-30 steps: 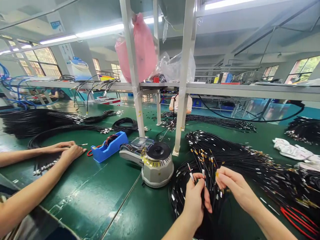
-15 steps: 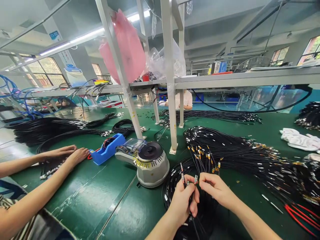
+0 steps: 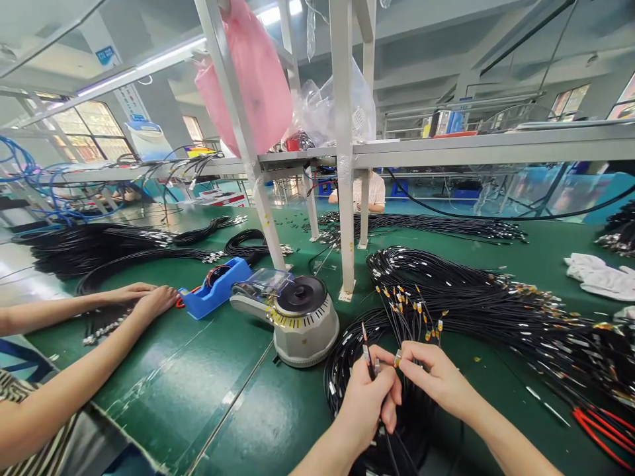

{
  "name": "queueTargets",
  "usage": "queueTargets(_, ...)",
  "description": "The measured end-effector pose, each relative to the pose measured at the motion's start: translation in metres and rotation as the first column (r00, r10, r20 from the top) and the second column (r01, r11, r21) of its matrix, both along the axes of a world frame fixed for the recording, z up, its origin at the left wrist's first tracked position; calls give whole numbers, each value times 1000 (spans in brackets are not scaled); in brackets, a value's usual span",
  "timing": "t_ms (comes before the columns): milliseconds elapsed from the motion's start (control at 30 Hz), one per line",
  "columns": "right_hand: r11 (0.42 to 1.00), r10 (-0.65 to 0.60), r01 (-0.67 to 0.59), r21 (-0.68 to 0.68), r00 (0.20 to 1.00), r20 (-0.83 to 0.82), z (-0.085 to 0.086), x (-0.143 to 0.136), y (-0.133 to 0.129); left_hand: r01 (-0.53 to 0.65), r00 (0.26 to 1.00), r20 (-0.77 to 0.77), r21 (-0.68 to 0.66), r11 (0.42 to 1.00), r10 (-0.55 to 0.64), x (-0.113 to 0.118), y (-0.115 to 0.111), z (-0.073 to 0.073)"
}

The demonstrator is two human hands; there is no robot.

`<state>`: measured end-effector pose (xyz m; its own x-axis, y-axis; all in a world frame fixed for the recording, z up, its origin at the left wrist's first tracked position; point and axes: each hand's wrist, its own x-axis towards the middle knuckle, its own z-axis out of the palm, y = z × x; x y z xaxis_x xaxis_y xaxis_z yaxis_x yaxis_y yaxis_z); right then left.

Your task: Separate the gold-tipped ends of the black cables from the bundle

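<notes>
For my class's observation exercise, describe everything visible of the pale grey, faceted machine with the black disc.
This pale grey, plastic-looking machine stands upright on the green tabletop between a blue plastic tape holder and coiled black cables. A black disc with a central knob tops it; dark slots and yellow patches line the rim. An arm under a clear lid extends toward the holder. Nobody touches it; whether it runs is unclear.

- The right fingers (image 3: pixel 417 351) partly hide a pale tip (image 3: pixel 397 359), too small to identify.
- The left fingers (image 3: pixel 385 381) cover part of a black cable (image 3: pixel 368 361).
- The top edge crops the pink bag (image 3: pixel 260 86).
- A post (image 3: pixel 346 205) partly blocks the person opposite (image 3: pixel 377 190).
</notes>
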<state>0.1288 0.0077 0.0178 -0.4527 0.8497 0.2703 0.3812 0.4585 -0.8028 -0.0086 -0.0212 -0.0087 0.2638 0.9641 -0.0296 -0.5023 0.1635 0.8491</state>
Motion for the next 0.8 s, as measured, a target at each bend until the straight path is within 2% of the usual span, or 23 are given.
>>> queueTargets(333, 1000, 10, -11, 11, 1000, 28, 2, -2, -1, -22, 1000, 7, 21, 1000, 22, -1, 1, -1)
queueTargets(533, 992, 67, -66, -106, 998, 8, -5, -7, -1, -171, 985, -27, 41, 984, 172, 0, 1, -3)
queueTargets(600, 989, 38, -38, -141, 999, -3, -12, -6, 2, -224, 974, -20, 46, 973, 225, -1, -1, -2)
queueTargets(667, 988, -41, 41, -150, 999, -3, -18, -5, 6, -272, 962, 9, 41, 961, 272, -3, -4, 0)
queueTargets(733, 980, -116, 112, -163, 993, -18, -19, -4, 7, -272, 961, 51, 18, 962, 271, -5, -5, 2)
queueTargets(800, 969, -127, 97, -229, 985, -117, -14, -5, 5, -227, 970, 90, -7, 974, 226, -6, -5, 2)
